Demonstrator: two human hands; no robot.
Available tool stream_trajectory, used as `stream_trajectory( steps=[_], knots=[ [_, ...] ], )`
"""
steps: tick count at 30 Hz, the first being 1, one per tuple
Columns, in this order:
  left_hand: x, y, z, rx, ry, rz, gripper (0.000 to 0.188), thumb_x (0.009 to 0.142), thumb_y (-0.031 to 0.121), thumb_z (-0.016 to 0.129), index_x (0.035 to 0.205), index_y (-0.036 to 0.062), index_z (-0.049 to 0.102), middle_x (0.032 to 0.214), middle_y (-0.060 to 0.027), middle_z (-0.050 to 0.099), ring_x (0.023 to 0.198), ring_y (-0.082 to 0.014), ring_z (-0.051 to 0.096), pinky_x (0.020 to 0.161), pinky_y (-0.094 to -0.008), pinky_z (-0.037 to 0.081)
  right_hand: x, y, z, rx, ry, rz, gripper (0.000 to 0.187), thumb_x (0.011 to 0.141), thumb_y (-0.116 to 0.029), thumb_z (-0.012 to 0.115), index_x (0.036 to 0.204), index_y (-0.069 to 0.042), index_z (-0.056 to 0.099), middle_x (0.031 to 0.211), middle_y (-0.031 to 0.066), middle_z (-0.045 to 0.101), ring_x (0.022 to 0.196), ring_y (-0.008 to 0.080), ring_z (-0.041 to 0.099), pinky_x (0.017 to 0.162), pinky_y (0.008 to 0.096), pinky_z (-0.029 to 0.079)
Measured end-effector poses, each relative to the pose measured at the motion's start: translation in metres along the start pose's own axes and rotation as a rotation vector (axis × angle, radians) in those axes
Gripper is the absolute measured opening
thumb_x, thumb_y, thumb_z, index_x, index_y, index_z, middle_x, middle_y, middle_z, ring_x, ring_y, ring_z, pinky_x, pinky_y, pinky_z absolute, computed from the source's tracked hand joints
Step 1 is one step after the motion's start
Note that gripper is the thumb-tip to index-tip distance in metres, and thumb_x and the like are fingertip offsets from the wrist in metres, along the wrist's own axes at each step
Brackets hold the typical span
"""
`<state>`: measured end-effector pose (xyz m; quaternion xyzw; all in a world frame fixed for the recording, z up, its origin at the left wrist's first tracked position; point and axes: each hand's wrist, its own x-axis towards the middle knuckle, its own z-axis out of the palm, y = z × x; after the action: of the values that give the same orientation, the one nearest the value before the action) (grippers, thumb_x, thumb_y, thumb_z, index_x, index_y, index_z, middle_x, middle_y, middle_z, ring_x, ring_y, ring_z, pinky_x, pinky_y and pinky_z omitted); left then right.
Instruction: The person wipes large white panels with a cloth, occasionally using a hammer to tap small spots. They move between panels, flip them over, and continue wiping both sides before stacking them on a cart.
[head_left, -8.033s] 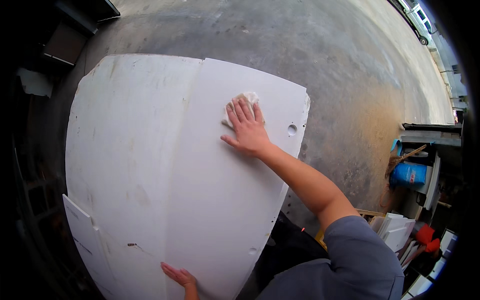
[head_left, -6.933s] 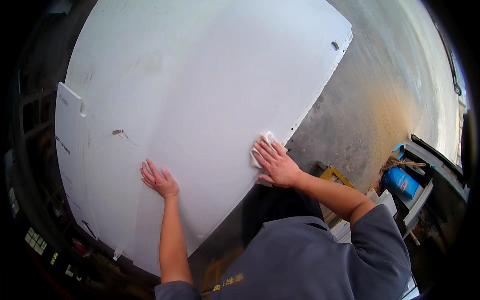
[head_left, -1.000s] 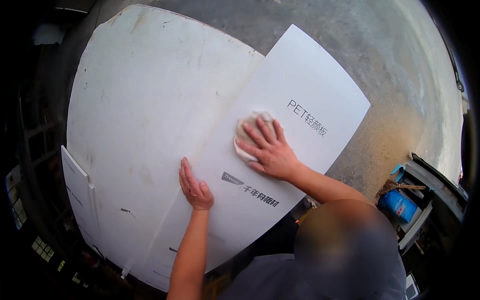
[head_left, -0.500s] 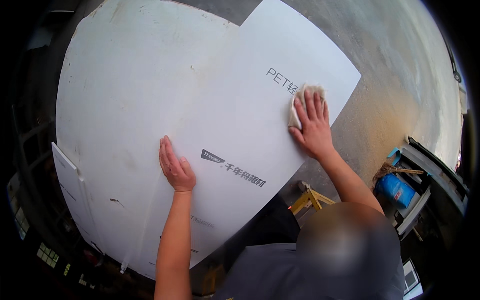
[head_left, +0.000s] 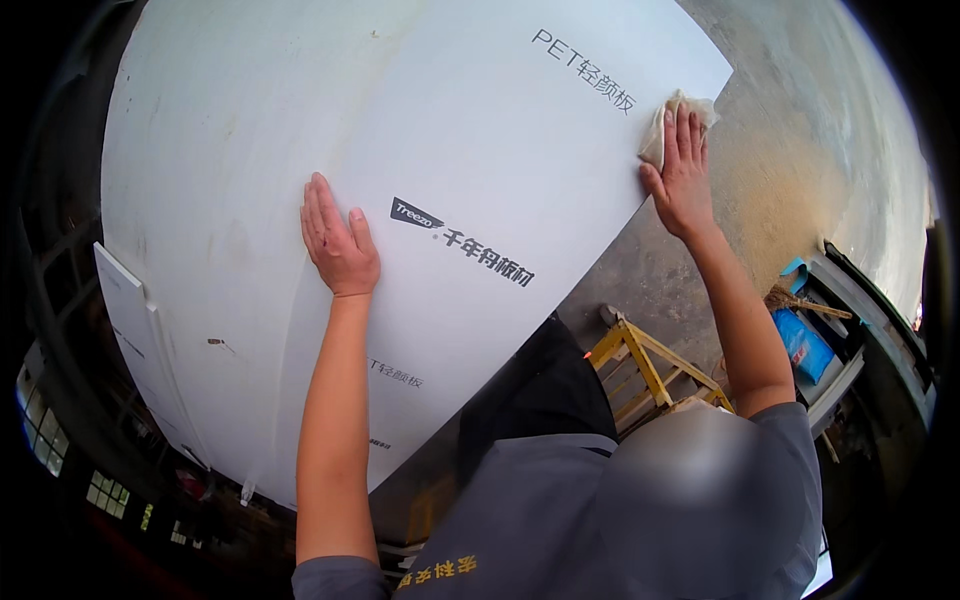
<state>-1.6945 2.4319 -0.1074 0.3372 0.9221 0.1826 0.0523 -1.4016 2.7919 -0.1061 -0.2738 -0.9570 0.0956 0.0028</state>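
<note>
A large white board (head_left: pixel 450 330) with dark printing lies in front of me, its right edge running diagonally. My right hand (head_left: pixel 684 170) is laid over a crumpled off-white cloth (head_left: pixel 654 141), pressing it at the board's right edge near the far corner. Part of the cloth sticks out beyond my fingertips and beside my thumb. My left hand (head_left: pixel 338 240) rests on the board left of the dark printed logo, its fingers stretched out and thumb apart, with nothing in it.
A stained pale surface (head_left: pixel 220 130) spreads left of the printed board. Narrow white strips (head_left: pixel 122 275) lie along the left side. To the right stand a yellow step frame (head_left: pixel 640 360), a blue bag (head_left: pixel 803 345) and a broom (head_left: pixel 805 303). Tan dust (head_left: pixel 775 175) covers part of the concrete floor.
My right hand and the cloth have moved right, from beside the printed letters to the board's edge. The whole view has shifted, so the board's printing sits higher. My left hand stays flat.
</note>
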Motion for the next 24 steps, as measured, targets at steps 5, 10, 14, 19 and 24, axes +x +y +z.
stream_trajectory(
  steps=[5, 10, 14, 19, 24],
  knots=[
    [-0.057, 0.072, 0.013, -0.048, -0.165, 0.088, 0.071, 0.093, 0.028, 0.056, 0.152, -0.0021, 0.030, 0.162, -0.0185, 0.023, 0.150, -0.0360, 0.019, 0.122, -0.0523, 0.013, 0.142, 0.091, 0.024, -0.269, 0.170, 0.134, 0.079, 0.099, -0.064, 0.032, 0.160, -0.017, 0.016, 0.167, 0.0092, 0.012, 0.153, 0.0343, 0.010, 0.120, 0.0572, 0.006],
    [-0.293, 0.153, 0.015, -0.992, -0.948, 0.499, 0.066, 0.085, 0.016, 0.067, 0.147, 0.0079, 0.044, 0.155, -0.0132, 0.039, 0.144, -0.0291, 0.037, 0.120, -0.0440, 0.030, 0.195, -0.073, 0.063, -0.196, 0.212, -0.004, 0.079, 0.098, -0.063, 0.036, 0.159, -0.015, 0.020, 0.166, 0.0108, 0.015, 0.153, 0.0341, 0.011, 0.122, 0.0525, 0.008],
    [-0.326, 0.042, -0.062, -0.673, -0.261, -0.051, 0.065, 0.087, 0.012, 0.063, 0.147, 0.0052, 0.040, 0.155, -0.0167, 0.037, 0.142, -0.0367, 0.036, 0.118, -0.0477, 0.028, 0.123, -0.286, 0.074, -0.074, 0.189, -0.243, 0.082, 0.097, -0.059, 0.042, 0.156, -0.004, 0.025, 0.165, 0.0148, 0.018, 0.153, 0.0317, 0.013, 0.123, 0.0471, 0.010],
    [-0.450, -0.220, -0.123, -0.009, 0.345, -0.781, 0.062, 0.097, 0.014, 0.048, 0.152, -0.0034, 0.026, 0.159, -0.0245, 0.024, 0.147, -0.0406, 0.023, 0.121, -0.0468, 0.019, -0.049, -0.531, 0.096, 0.112, -0.074, -0.528, 0.083, 0.094, -0.056, 0.048, 0.152, 0.000, 0.031, 0.163, 0.0179, 0.021, 0.152, 0.0302, 0.016, 0.123, 0.0480, 0.010],
    [-0.604, -0.363, -0.139, 0.380, 0.198, -1.154, 0.063, 0.105, 0.039, 0.035, 0.157, 0.0066, 0.022, 0.165, -0.0146, 0.016, 0.152, -0.0344, 0.015, 0.120, -0.0538, 0.015, -0.252, -0.692, 0.122, 0.218, -0.418, -1.089, 0.070, 0.095, -0.060, 0.046, 0.152, -0.019, 0.038, 0.165, 0.0103, 0.021, 0.153, 0.0285, 0.014, 0.123, 0.0531, 0.004]
  ],
)
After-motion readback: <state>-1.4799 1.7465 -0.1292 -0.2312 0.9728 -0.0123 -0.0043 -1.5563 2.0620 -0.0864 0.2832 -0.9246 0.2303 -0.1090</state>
